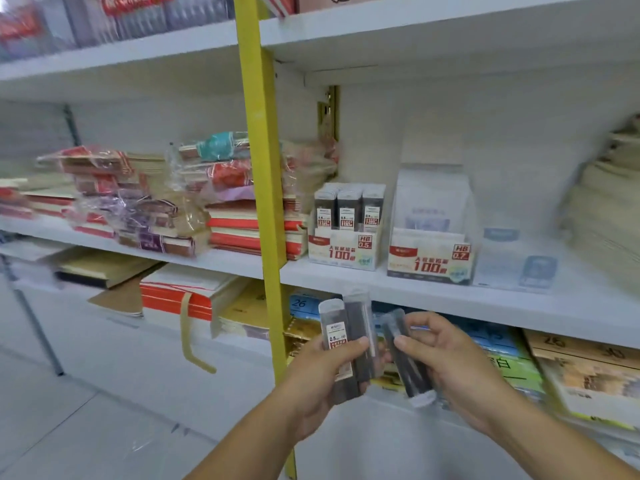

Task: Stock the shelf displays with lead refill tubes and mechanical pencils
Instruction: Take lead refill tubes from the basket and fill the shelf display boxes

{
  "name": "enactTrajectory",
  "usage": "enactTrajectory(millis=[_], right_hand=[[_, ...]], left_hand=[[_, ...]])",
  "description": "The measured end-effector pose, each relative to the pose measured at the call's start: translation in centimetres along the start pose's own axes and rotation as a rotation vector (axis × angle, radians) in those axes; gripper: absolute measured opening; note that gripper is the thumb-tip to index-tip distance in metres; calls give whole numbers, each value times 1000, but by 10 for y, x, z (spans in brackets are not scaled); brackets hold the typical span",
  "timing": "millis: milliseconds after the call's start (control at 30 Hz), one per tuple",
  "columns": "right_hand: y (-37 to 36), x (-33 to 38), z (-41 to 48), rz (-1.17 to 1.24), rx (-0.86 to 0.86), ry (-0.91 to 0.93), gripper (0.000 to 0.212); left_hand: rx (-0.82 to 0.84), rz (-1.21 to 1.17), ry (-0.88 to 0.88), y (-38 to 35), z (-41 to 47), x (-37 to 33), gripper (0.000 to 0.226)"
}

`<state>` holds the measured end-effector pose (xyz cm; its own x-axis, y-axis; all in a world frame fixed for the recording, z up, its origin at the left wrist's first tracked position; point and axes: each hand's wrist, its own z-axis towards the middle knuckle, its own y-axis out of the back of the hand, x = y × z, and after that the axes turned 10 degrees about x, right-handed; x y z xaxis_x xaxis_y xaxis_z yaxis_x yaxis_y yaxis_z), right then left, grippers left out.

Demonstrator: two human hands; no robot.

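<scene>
Nearest the camera, below the shelf edge, the left hand (pixel 318 375) grips a small bundle of lead refill tubes (pixel 337 336) upright, the front one labelled 0.5, with its fingers (pixel 355 345) curled round them. Just beside it, the right hand (pixel 453 362) pinches a single tube (pixel 410 368), tilted, between thumb and forefinger; whether this tube touches the bundle cannot be told.

Step in hand, by judgement: one tube is being separated from the bundle for placing.

Beyond, on the white shelf (pixel 450 299), the HB 0.5 display box (pixel 341 252) holds a row of stocked tubes (pixel 348 206) standing upright. Just to its right stands the HB 0.7 display box (pixel 426 263), its contents pale and blurred.

The next move calls for checking the single tube's grade — its label is not legible — then lifting it over the matching box's front wall and setting it upright in a free slot.
</scene>
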<state>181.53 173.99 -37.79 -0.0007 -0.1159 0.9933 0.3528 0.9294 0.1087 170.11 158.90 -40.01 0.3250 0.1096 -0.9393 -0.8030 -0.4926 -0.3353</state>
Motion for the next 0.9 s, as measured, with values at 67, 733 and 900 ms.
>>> enactTrajectory(millis=[67, 733, 900], right_hand=[[1, -3, 2, -126, 5, 26, 20], [-13, -8, 0, -622, -1, 301, 40], [3, 1, -1, -468, 30, 167, 45]], left_hand=[[-35, 2, -7, 6, 4, 0, 31], [-34, 102, -14, 12, 2, -16, 35], [-94, 96, -44, 17, -4, -22, 37]])
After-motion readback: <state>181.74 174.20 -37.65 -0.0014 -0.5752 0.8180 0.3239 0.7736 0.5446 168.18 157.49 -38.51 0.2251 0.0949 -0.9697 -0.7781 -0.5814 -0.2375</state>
